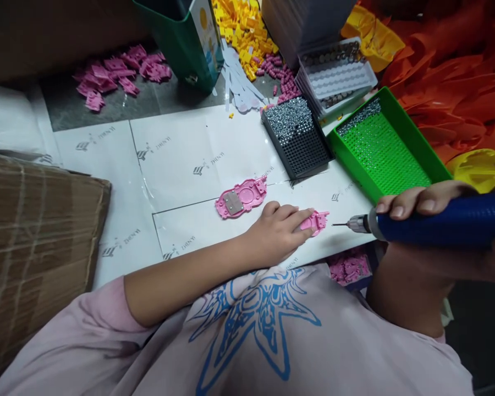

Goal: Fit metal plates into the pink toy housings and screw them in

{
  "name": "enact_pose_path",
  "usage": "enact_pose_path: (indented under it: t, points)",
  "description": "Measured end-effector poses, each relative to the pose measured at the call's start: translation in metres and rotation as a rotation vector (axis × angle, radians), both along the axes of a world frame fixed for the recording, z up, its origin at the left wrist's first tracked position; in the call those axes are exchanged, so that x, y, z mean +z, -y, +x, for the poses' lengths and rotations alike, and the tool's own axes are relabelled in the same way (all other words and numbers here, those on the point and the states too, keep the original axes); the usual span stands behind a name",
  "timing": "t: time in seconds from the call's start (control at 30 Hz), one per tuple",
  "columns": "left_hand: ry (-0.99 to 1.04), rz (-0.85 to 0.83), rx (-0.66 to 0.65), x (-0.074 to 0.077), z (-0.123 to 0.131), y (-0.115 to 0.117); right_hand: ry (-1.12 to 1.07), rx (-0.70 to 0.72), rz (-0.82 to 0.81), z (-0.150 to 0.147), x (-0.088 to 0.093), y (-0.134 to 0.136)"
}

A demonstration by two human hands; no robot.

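Note:
My left hand (281, 234) lies over a pink plastic part (315, 221) on the white paper, its fingers pressing on it; the part's right end sticks out. My right hand (424, 201) is wrapped round a blue electric screwdriver (449, 221), held level. The screwdriver's thin bit points left, a small gap short of the pink part. Left of my left hand, a second pink part (247, 195) lies flat, with a grey plate fixed by screws on it.
Behind stand a black screw tray (299, 137) and a green tray (396, 148) with screws. A green bin (190, 49), pink parts (107, 77), yellow pieces (243, 33) and stacked clear trays (338, 77) lie farther back. A cardboard box (37, 247) stands left, orange pieces (470, 82) right.

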State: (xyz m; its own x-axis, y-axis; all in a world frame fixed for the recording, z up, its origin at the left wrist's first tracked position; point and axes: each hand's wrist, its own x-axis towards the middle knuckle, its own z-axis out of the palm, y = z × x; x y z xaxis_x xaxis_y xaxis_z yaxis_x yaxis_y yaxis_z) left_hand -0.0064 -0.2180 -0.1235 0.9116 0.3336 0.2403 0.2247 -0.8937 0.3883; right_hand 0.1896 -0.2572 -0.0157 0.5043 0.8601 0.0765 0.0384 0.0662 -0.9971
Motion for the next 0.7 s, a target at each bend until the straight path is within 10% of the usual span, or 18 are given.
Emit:
enact_pose_path:
  t: [0.7]
  points:
    - [-0.011,0.032,0.011,-0.002,0.001,0.001,-0.063,0.278,0.237,-0.002,-0.028,0.006]
